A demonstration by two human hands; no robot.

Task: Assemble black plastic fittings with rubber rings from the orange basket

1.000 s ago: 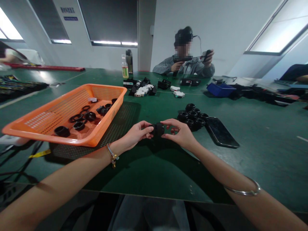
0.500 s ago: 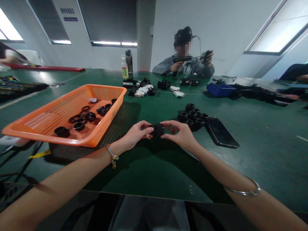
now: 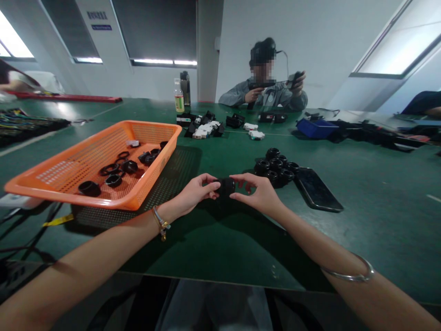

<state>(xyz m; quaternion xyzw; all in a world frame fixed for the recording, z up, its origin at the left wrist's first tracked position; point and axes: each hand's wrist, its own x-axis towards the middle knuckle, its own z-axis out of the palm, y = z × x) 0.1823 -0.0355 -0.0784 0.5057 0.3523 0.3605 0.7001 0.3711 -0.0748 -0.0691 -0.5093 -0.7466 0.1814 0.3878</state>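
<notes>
Between my two hands, just above the green table [image 3: 220,257], is a round black plastic fitting [image 3: 227,186]. My left hand [image 3: 198,191] pinches its left end between thumb and fingers. On its right side, the thumb and forefinger of my right hand [image 3: 257,192] close around the fitting. A pile of similar black ring-shaped fittings [image 3: 275,164] lies just beyond my right hand. More black rings and collars [image 3: 113,180] lie loose in an orange plastic basket [image 3: 138,202] to the left.
A smartphone [image 3: 319,191] lies right of the pile. Farther back are white and black parts [image 3: 208,128], a bottle [image 3: 178,96], a dark flask [image 3: 186,87] and a blue bin [image 3: 315,128]. Across the table a person [image 3: 265,92] holds a device. Cables [image 3: 37,239] hang at left.
Both hands keep their hold on the black fitting in nearly the same spot. The view has shifted very slightly; nothing else has visibly moved.
</notes>
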